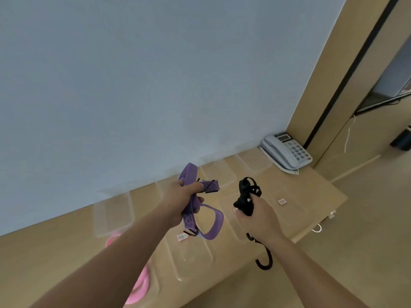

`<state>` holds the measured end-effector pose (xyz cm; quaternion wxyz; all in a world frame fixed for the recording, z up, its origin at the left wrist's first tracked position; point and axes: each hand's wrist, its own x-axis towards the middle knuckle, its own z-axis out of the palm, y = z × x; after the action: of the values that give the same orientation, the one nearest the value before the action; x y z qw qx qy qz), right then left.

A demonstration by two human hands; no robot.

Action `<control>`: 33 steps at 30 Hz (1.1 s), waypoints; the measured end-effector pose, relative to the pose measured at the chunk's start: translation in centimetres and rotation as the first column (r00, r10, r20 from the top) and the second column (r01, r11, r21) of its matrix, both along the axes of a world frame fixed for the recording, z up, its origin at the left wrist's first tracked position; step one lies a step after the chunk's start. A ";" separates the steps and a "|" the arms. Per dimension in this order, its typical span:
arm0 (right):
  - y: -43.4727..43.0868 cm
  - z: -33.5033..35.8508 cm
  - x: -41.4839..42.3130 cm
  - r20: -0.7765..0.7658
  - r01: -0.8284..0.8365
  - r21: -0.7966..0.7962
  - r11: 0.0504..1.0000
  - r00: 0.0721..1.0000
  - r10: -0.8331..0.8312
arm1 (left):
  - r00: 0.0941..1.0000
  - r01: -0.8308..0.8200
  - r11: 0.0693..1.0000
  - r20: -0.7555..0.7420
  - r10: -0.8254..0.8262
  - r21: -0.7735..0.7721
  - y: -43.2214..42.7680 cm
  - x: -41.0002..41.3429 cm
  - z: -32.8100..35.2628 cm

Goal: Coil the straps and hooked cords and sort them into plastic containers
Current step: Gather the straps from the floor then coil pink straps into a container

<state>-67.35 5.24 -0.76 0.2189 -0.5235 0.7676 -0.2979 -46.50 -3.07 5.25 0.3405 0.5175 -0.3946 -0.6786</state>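
The left hand (184, 202) is covering the middle of the purple strap (190, 173), and the right hand (258, 221) is hiding the black hooked cord (243, 203) above its hook. The left forearm is blocking most of a pink object (139, 287), and the small label (182, 237) is showing print too blurred to read.

Grey desk telephone (287, 151) on the wooden table's (311, 187) far corner
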 end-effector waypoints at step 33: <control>-9.3 0.5 -9.3 0.810 0.125 0.276 0.953 0.503 -0.301 | 0.947 -0.252 0.968 -0.206 0.246 -0.003 -9.8 -14.5 0.1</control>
<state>-76.66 -4.01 -0.28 0.5703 -0.1930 0.6479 -0.4667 -60.99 -12.85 5.39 0.4696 0.4859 -0.2990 -0.6737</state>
